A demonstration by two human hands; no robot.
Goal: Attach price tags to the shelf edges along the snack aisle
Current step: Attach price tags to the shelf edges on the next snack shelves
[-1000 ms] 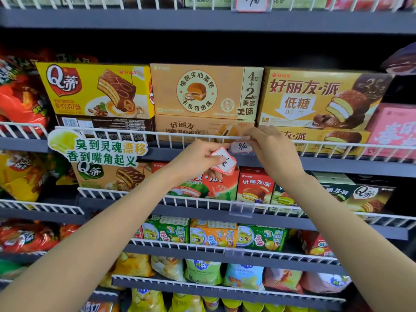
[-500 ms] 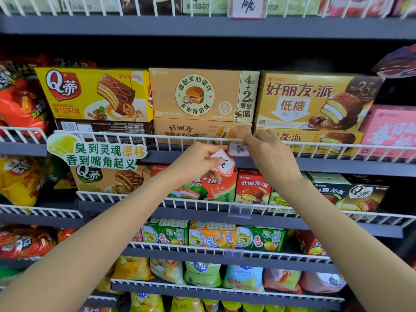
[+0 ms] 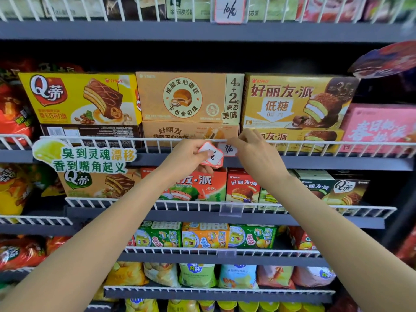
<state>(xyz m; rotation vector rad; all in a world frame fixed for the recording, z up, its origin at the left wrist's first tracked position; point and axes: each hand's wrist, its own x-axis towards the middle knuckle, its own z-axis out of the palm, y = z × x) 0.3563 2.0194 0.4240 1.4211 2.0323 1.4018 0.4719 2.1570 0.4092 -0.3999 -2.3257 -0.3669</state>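
Note:
A small white price tag (image 3: pixel 229 149) with handwritten figures sits against the white wire rail (image 3: pixel 337 145) of the cake-box shelf. My right hand (image 3: pixel 256 154) pinches its right end with the fingertips. Just to the left, my left hand (image 3: pixel 186 155) is closed around a small stack of red-bordered price tags (image 3: pixel 212 157), held in front of the grey shelf edge (image 3: pixel 337 162). Another filled tag (image 3: pixel 228 10) hangs on the rail of the shelf above.
Yellow and tan snack-cake boxes (image 3: pixel 190 97) fill the shelf behind the rail. A green promo sign (image 3: pixel 85 157) hangs at the left. Empty clear tag holders (image 3: pixel 230 209) sit on the lower rails, above rows of boxes and chip bags.
The view has tilted slightly, so the shelves sit lower in frame. Both hands stay at the same rail spot, with the right fingers still working on the tag.

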